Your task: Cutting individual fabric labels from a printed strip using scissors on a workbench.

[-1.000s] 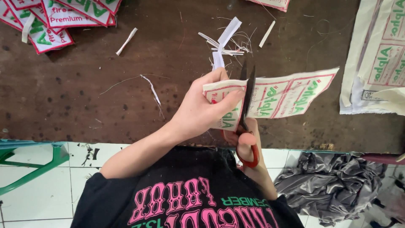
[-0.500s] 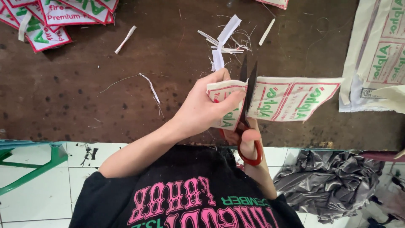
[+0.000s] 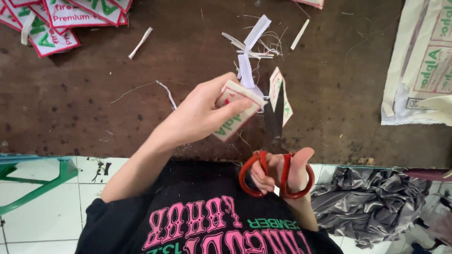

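Head cam: left hand (image 3: 200,113) pinching label patch (image 3: 235,115) tight; right hand (image 3: 285,171) gripping red scissors (image 3: 275,160), blades open w/ cut label (image 3: 280,94) beside.

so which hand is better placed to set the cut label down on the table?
Left, probably. The left hand already pinches the cut label over the table; the right hand is threaded through the red scissors.

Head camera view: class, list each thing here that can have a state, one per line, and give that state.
Left hand: closed, pinching a label.
Held label: off the table, tilted, gripped at its edge.
Right hand: fingers through the scissor loops.
Scissors: red handles, blades upright and almost shut.
Cut label piece: beside the blades, standing on edge.
Label pile: stacked loosely on the table, top left.
White offcuts: scattered on the brown table.
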